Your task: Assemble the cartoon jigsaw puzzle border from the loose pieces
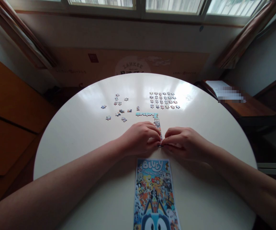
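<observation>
A joined strip of jigsaw pieces (pixel 157 124) forms a corner: a light-blue row (pixel 145 114) runs along the top, and a multicoloured column drops from its right end. At the column's lower end is a puzzle piece (pixel 160 146), partly covered by fingertips. My left hand (pixel 144 137) is closed from the left, thumb and fingers pinched against this end. From the right, my right hand (pixel 184 140) pinches at the same piece with thumb and forefinger. Just below the hands lies a printed picture sheet (pixel 154 191) reading "BLUEY", with many cartoon dogs on it.
Several loose puzzle pieces (pixel 121 111) are scattered left of the strip. Others stand in tidy rows (pixel 164 100) at the right back. The white round table (pixel 80 134) has its curved far edge before a wall with windows. A brown side table (pixel 250 105) holds papers.
</observation>
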Demonstrator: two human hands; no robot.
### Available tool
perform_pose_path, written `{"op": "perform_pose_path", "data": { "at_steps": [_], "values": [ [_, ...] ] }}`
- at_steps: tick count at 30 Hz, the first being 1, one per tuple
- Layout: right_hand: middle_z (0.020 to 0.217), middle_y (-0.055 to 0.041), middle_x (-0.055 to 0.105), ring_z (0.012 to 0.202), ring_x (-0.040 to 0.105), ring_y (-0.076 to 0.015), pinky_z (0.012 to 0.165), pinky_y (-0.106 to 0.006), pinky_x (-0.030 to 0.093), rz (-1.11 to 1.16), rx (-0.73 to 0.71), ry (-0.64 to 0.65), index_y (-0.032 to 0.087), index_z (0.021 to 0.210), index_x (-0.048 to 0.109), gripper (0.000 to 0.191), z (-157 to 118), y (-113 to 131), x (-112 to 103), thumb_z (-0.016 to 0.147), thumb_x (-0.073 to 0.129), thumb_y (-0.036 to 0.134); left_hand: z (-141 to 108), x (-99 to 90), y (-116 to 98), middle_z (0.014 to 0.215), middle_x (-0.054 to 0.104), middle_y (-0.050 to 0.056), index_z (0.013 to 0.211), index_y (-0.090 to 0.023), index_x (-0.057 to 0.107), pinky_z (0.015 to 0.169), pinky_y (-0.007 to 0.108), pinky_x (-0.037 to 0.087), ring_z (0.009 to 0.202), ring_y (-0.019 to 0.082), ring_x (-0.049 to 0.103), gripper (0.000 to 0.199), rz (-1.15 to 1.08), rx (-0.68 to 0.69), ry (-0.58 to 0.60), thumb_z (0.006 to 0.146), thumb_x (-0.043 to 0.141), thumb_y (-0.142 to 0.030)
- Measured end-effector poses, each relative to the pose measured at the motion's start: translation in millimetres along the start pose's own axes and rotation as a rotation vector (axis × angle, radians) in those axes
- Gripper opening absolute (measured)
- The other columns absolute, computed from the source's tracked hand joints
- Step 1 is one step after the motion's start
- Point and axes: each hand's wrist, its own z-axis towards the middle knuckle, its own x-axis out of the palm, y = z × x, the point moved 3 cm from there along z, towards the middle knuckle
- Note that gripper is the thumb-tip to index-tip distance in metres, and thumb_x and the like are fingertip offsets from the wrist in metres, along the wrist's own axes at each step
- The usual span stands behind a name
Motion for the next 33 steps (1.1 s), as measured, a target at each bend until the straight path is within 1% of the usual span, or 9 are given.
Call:
{"op": "perform_pose_path", "data": {
  "at_steps": [6, 10, 16, 21, 25, 27, 29, 31, 33],
  "values": [
    [0.089, -0.0038, 0.071, 0.069, 0.064, -0.0112, 0.061, -0.024, 0.048, 0.144, 0.009, -0.030, 0.022, 0.097, 0.078, 0.016, -1, -6, -4, 0.090, 0.063, 0.023, 1, 0.5, 1, 0.096, 0.077, 0.001, 0.089, -0.023, 0.077, 0.090, 0.036, 0.056, 0.093, 0.019, 0.069, 0.012, -0.002, -0.020, 0.014, 0.088, 0.065, -0.023],
    [0.086, -0.0036, 0.070, 0.065, 0.062, -0.0102, 0.056, -0.023, 0.046, 0.167, 0.016, -0.065, 0.022, 0.095, 0.078, 0.015, -2, -9, -4, 0.089, 0.064, 0.022, 1, -0.2, 1, 0.096, 0.077, 0.002, 0.089, -0.023, 0.077, 0.090, 0.037, 0.056, 0.095, 0.020, 0.069, 0.011, -0.012, -0.035, 0.015, 0.088, 0.066, -0.023],
    [0.089, -0.0029, 0.071, 0.069, 0.064, -0.0115, 0.062, -0.025, 0.048, 0.109, 0.000, 0.012, 0.024, 0.096, 0.078, 0.016, -1, -7, -1, 0.089, 0.064, 0.022, 1, -0.4, 4, 0.097, 0.077, 0.002, 0.088, -0.023, 0.077, 0.093, 0.037, 0.055, 0.097, 0.020, 0.069, 0.012, -0.062, -0.061, 0.011, 0.089, 0.065, -0.021],
    [0.088, -0.0033, 0.071, 0.069, 0.064, -0.0114, 0.062, -0.025, 0.048, 0.144, 0.009, 0.003, 0.023, 0.097, 0.078, 0.017, -1, -9, 0, 0.089, 0.064, 0.021, -1, -0.8, 7, 0.097, 0.077, 0.004, 0.089, -0.022, 0.077, 0.090, 0.035, 0.056, 0.097, 0.019, 0.070, 0.011, -0.149, -0.118, -0.044, 0.089, 0.066, -0.022],
    [0.086, -0.0045, 0.071, 0.069, 0.064, -0.0121, 0.061, -0.026, 0.049, 0.179, -0.003, -0.053, 0.022, 0.097, 0.078, 0.017, -1, -10, -3, 0.091, 0.062, 0.022, -4, -11.2, 10, 0.096, 0.078, 0.004, 0.089, -0.022, 0.077, 0.088, 0.035, 0.058, 0.092, 0.018, 0.071, 0.013, -0.172, -0.132, -0.164, 0.090, 0.064, -0.023],
    [0.087, -0.0047, 0.072, 0.074, 0.066, -0.0144, 0.064, -0.028, 0.052, 0.147, -0.031, -0.074, 0.023, 0.098, 0.078, 0.017, 0, -9, -4, 0.091, 0.063, 0.023, -6, -20.1, 14, 0.095, 0.078, 0.004, 0.089, -0.021, 0.076, 0.087, 0.036, 0.058, 0.091, 0.018, 0.071, 0.013, -0.095, -0.172, -0.241, 0.090, 0.064, -0.023],
    [0.094, -0.0050, 0.074, 0.084, 0.067, -0.0175, 0.072, -0.032, 0.055, 0.100, -0.074, -0.075, 0.026, 0.104, 0.077, 0.020, 2, -7, -5, 0.091, 0.062, 0.022, -9, -27.6, 20, 0.097, 0.077, 0.005, 0.092, -0.020, 0.076, 0.089, 0.039, 0.057, 0.094, 0.020, 0.071, 0.014, 0.038, -0.250, -0.279, 0.091, 0.062, -0.022],
    [0.115, -0.0064, 0.073, 0.106, 0.066, -0.0218, 0.088, -0.040, 0.056, 0.039, -0.090, -0.062, 0.028, 0.122, 0.070, 0.031, 2, -6, -4, 0.092, 0.060, 0.023, -12, -30.2, 25, 0.107, 0.076, 0.008, 0.101, -0.018, 0.075, 0.097, 0.044, 0.054, 0.105, 0.023, 0.068, 0.019, 0.179, -0.337, -0.231, 0.092, 0.058, -0.021],
    [0.144, -0.0085, 0.058, 0.134, 0.050, -0.0264, 0.108, -0.049, 0.045, -0.035, -0.055, -0.028, 0.027, 0.144, 0.053, 0.049, 2, -8, -2, 0.095, 0.058, 0.027, -14, -26.6, 28, 0.125, 0.070, 0.011, 0.118, -0.016, 0.069, 0.109, 0.051, 0.044, 0.124, 0.027, 0.060, 0.029, 0.287, -0.406, -0.112, 0.095, 0.053, -0.024]
  ]
}}
